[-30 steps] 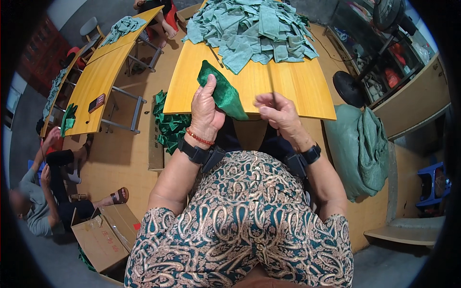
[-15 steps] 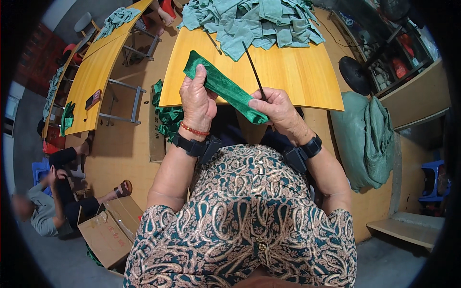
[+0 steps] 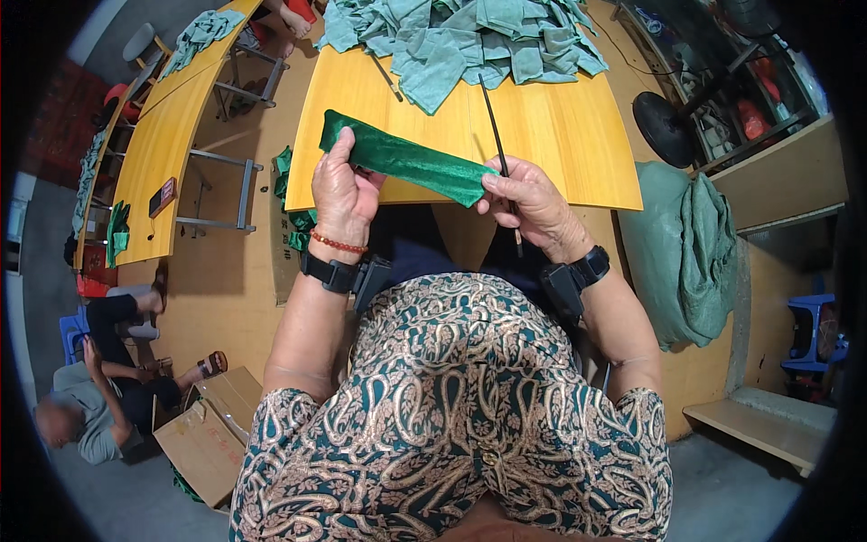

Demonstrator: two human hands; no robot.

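A long, flat strip of green velvet fabric (image 3: 406, 163) stretches between my hands above the table's near edge. My left hand (image 3: 343, 188) grips its left end, thumb on top and fingers beneath. At the other end, my right hand (image 3: 528, 206) pinches the strip's corner between thumb and fingers. That same hand also holds a thin dark stick (image 3: 493, 122), which points up and away over the table. Pale green cloth pieces (image 3: 461, 45) lie heaped at the far end of the yellow table (image 3: 560, 149).
Another thin dark stick (image 3: 388, 79) lies by the heap. Left stands a second yellow table (image 3: 149, 163); a seated person (image 3: 95, 406) is near a cardboard box (image 3: 203, 447). A green sack (image 3: 682, 257) and a black round-based stand (image 3: 664, 128) are on the right.
Both hands have spread slightly, and the velvet strip lies flatter and more level. The stick in my right hand has tilted more upright. The seated person's arms have lowered.
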